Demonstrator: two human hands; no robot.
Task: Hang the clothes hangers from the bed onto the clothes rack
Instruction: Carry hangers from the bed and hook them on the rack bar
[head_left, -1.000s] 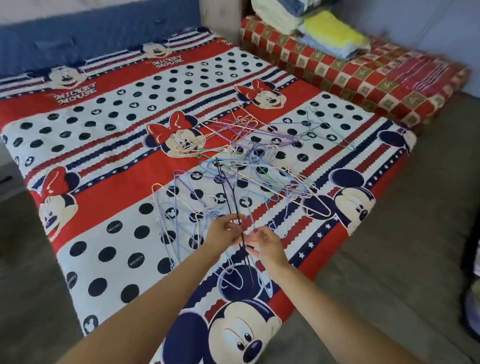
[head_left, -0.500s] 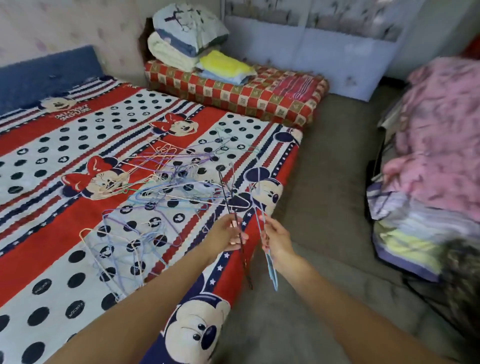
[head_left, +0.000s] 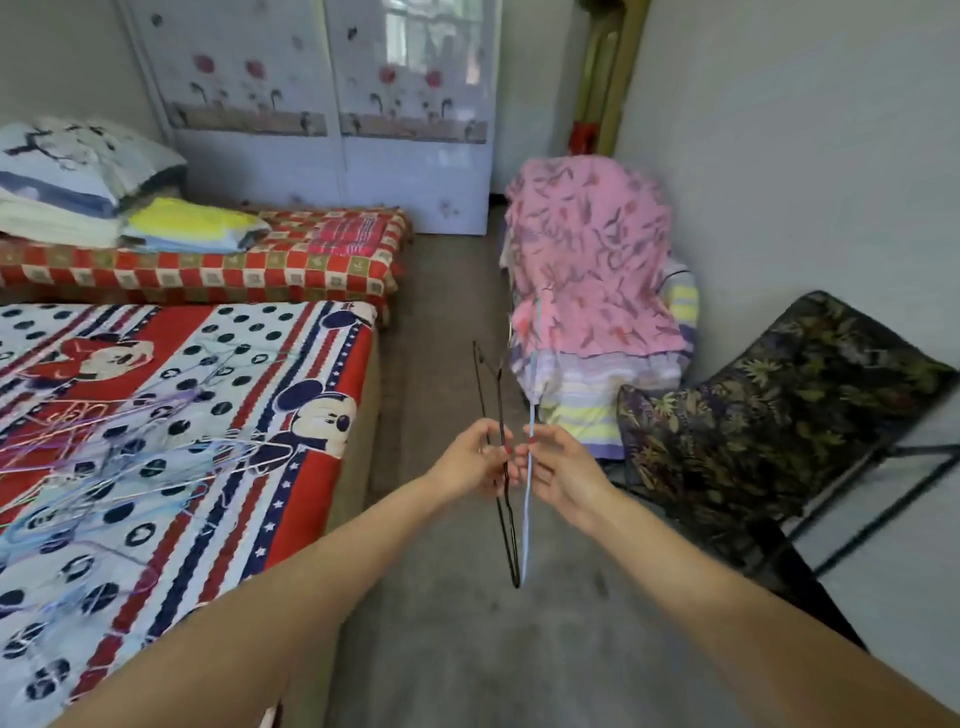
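Left hand (head_left: 475, 457) with fingers curled around a thin black wire clothes hanger (head_left: 503, 483), held edge-on and roughly upright over the grey floor (head_left: 441, 623). Right hand (head_left: 558, 467) pinching a thin pale-blue wire clothes hanger (head_left: 527, 519) just beside the black one, the two hands nearly touching. At left, the bed (head_left: 311, 415) with its red, white and navy cartoon-mouse cover, bearing a tangled heap of pastel wire hangers (head_left: 119, 447). Beyond the hands, a pink patterned cloth (head_left: 587, 260) draped over stacked striped bedding; at right, a dark leaf-print folding chair (head_left: 779, 415)
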